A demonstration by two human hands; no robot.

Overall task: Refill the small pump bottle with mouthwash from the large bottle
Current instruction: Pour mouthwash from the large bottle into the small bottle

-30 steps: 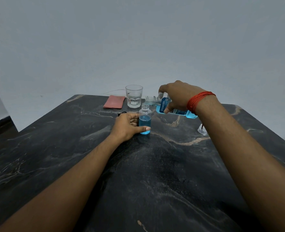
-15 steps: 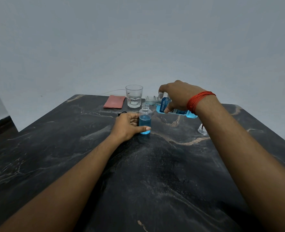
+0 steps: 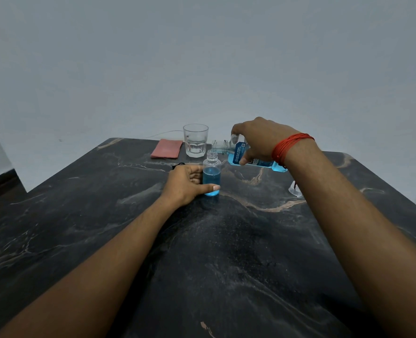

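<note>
The small pump bottle (image 3: pixel 212 175) stands upright on the desk (image 3: pixel 226 252), just above the middle of the frame. Its threaded neck is open and carries no pump. The left hand (image 3: pixel 186 182) grasps it from the left: the fingers (image 3: pixel 209 187) curl round its lower half, with the thumb lying across the front near the base.

Just to the upper right, the right hand (image 3: pixel 258 140) clasps the large bottle (image 3: pixel 244 154) from above, with the thumb on its blue label. This bottle is tipped almost level, and its open mouth points left and sits just above and beside the small bottle's neck. No stream between the two can be made out. A red thread band (image 3: pixel 291 148) wraps the right wrist.

The desk is dark stone with pale and tan veins and fills the lower half of the frame. A plain grey wall (image 3: pixel 202 57) rises behind it, and a strip of dark floor shows at the left edge.

Blue liquid fills roughly two thirds of the small bottle. In the large bottle the blue liquid lies pooled along the lower side toward its base, and the neck looks clear. A clear glass tumbler (image 3: pixel 195 143) stands behind the small bottle; whether it holds anything cannot be told. Beside it on the left lies a flat pink pouch (image 3: pixel 166 148). A small clear plastic piece (image 3: pixel 294 190) sits on the desk beside the right forearm.
</note>
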